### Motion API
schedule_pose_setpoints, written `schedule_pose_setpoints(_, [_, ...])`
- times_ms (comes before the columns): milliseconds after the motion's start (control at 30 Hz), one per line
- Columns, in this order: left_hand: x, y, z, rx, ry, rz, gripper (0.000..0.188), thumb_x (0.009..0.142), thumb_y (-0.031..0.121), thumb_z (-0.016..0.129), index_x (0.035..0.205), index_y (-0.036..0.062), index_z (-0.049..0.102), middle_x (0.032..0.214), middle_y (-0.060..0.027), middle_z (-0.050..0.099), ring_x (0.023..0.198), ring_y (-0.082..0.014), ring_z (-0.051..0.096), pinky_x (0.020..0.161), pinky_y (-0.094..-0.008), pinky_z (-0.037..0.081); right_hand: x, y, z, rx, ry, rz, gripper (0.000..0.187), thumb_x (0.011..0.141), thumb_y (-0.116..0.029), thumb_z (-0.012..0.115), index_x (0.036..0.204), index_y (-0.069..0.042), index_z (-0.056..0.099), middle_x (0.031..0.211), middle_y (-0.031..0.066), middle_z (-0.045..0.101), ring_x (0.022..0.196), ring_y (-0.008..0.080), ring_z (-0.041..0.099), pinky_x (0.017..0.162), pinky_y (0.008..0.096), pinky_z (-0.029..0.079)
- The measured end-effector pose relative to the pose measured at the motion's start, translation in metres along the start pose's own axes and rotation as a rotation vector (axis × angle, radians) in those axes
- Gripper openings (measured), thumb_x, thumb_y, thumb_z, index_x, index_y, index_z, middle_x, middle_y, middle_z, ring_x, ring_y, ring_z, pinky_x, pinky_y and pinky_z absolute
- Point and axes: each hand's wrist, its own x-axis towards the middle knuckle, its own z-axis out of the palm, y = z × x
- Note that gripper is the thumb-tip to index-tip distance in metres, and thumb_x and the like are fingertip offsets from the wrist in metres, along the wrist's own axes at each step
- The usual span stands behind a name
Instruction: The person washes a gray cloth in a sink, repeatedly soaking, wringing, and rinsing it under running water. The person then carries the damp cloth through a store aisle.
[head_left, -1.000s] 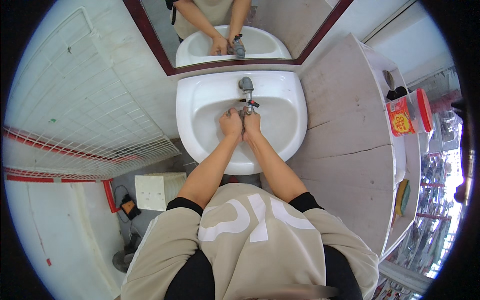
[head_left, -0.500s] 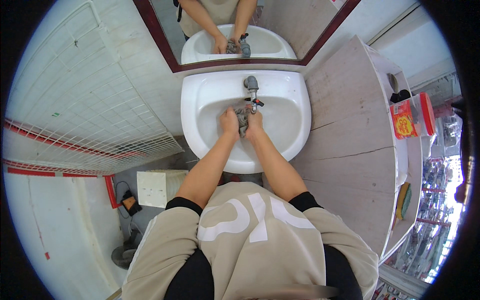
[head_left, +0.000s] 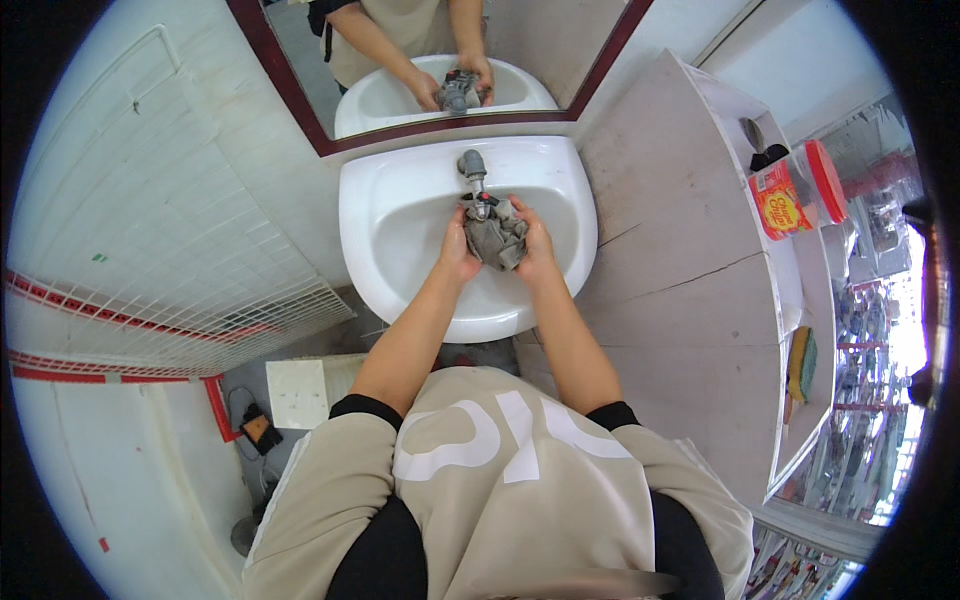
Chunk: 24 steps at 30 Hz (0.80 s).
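Observation:
A crumpled grey cloth (head_left: 496, 242) is held between both hands over the white sink (head_left: 365, 270), under the tap (head_left: 476, 180). My left hand (head_left: 459, 246) grips its left side, fingers curled against it. On the cloth's right side is my right hand (head_left: 536, 240), with its fingers wrapped round the edge. The tap's metal spout and red-and-black handle sit right at the cloth's far edge. Whether water is running I cannot tell.
A dark-red framed mirror (head_left: 322, 130) above the sink reflects the hands. At right, a wooden shelf unit (head_left: 690, 290) holds a red-lidded jar (head_left: 824, 180) and a yellow-green sponge (head_left: 800, 365). White wire mesh (head_left: 200, 260) and a white box (head_left: 297, 394) are at left.
Both hands have moved apart, and the bunched cloth is now spread wider between them beneath the tap. The whole view has shifted slightly.

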Motion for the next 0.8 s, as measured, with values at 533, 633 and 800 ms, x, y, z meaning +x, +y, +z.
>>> schedule_pose_setpoints(533, [0.007, -0.021, 0.013, 0.450, 0.540, 0.634, 0.036, 0.097, 0.036, 0.047, 0.094, 0.0031, 0.059, 0.090, -0.0100, 0.066, 0.080, -0.0204, 0.063, 0.071, -0.0355, 0.048, -0.005, 0.035, 0.028, -0.239, -0.014, -0.091, 0.020, 0.095, -0.021, 0.052, 0.103, -0.005, 0.061, 0.097, 0.0062, 0.064, 0.082, 0.0145, 0.060, 0.070, 0.0296, 0.050])
schedule_pose_setpoints(633, [0.001, -0.019, 0.021, 0.642, 0.722, 0.609, 0.037, 0.093, 0.037, 0.054, 0.086, 0.0011, 0.061, 0.082, -0.0120, 0.067, 0.074, -0.0210, 0.063, 0.068, -0.0351, 0.047, 0.002, 0.041, 0.029, -0.244, 0.070, -0.082, 0.021, 0.095, -0.020, 0.052, 0.104, -0.002, 0.060, 0.096, 0.0073, 0.063, 0.081, 0.0143, 0.059, 0.068, 0.0296, 0.048])
schedule_pose_setpoints(800, [0.005, -0.012, 0.010, 0.614, 0.749, 0.548, 0.042, 0.090, 0.039, 0.058, 0.077, -0.0003, 0.063, 0.077, -0.0137, 0.067, 0.069, -0.0223, 0.063, 0.066, -0.0363, 0.048, 0.018, 0.055, 0.028, -0.317, 0.163, -0.148, 0.026, 0.093, -0.024, 0.055, 0.097, 0.000, 0.062, 0.087, 0.0081, 0.064, 0.074, 0.0139, 0.057, 0.063, 0.0313, 0.046])
